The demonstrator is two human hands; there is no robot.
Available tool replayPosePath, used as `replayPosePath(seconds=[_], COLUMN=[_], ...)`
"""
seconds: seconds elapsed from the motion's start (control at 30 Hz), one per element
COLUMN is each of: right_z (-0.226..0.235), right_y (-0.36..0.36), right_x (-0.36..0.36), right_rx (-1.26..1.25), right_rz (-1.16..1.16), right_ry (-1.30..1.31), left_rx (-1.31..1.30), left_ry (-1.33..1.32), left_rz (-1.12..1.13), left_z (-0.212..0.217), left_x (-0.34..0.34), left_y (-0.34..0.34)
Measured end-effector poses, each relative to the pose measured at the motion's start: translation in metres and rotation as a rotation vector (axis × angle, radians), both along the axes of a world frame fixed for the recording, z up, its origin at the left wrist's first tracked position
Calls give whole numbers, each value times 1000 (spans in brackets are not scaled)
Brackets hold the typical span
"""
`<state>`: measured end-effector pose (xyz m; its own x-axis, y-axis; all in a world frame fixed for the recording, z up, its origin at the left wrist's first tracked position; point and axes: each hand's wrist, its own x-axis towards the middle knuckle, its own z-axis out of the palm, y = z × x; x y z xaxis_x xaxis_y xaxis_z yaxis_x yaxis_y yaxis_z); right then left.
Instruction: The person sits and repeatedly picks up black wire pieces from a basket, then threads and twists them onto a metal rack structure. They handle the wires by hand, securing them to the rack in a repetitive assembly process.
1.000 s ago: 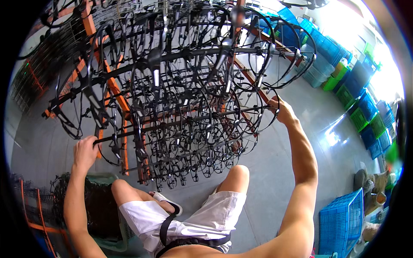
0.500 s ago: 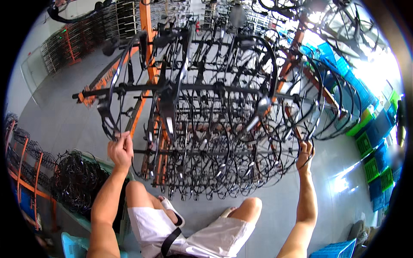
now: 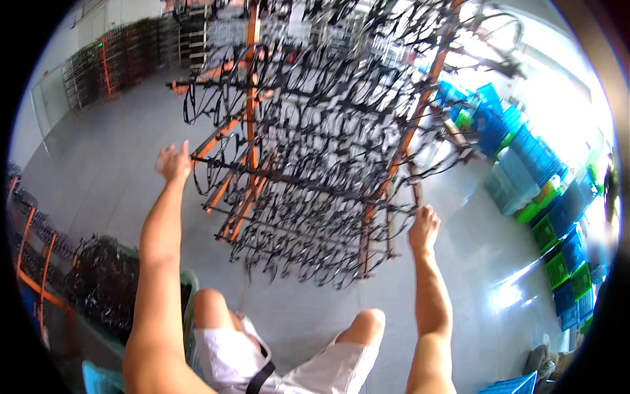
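Note:
Ahead of me is a tall rack [image 3: 252, 98] with orange posts and black crossbars. Rows of thin, black, curved pieces [image 3: 308, 177] hang from its bars, too blurred to name. At the rack's left side my left hand [image 3: 174, 162] is raised, its fingers partly spread and smeared by motion. It is close to the end of a black crossbar [image 3: 275, 176], and I see nothing in it. My right hand [image 3: 425, 226] is closed at the lower right of the rack, just below a thin brownish upright [image 3: 416, 187]. Whatever its fingers grip is hidden.
Blue crates [image 3: 531, 154] and green crates [image 3: 556, 268] are stacked along the right. A bin with a tangled pile of dark pieces [image 3: 105, 282] stands at my lower left, beside a smaller orange rack [image 3: 46, 276]. More loaded racks [image 3: 118, 56] line the far left.
The rack has turned and now looks farther off; its near, large black hoops have left the space before me. My left hand has risen and its fingers have loosened. My right hand has moved left.

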<state>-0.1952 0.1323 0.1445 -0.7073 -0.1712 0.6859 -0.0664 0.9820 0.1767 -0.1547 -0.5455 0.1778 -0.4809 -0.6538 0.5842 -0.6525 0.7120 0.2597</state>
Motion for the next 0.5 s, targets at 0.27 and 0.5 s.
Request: replayPosePath(seconds=[0.27,0.5], right_z=[14,20], right_y=[-149,-335], right_x=[15,31], right_rx=[-35,-84], right_rz=[9,312], right_ry=[-248,-407], left_rx=[447,1048], left_ry=[130,-62], left_rz=[-624,-873], left_z=[-109,-154], left_x=[176,290], left_y=[43,104])
